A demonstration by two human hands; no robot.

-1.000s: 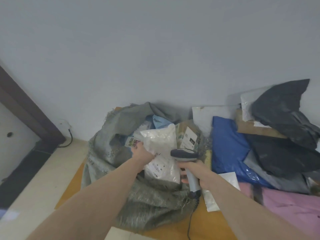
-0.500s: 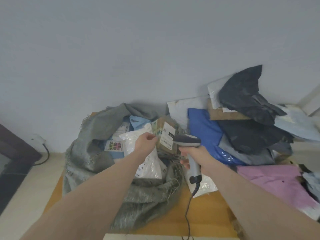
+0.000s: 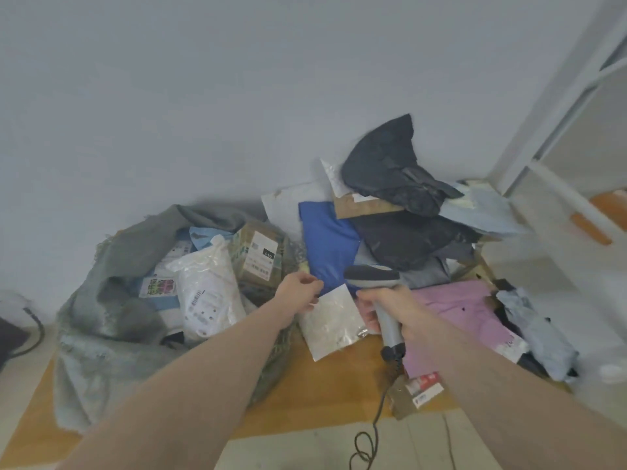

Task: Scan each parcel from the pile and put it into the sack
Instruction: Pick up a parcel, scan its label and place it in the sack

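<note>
Left hand: pinches top corner of clear parcel, between sack and pile.
Right hand: gripped round scanner.
Sack: open, parcels inside.
Pile: against wall.

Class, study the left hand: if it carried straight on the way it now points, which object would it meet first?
The left hand points up and to the right, toward the pile. Most likely it would first meet the blue parcel just beyond its fingertips; depth is unclear, and the clear plastic packet lies close below it.
</note>
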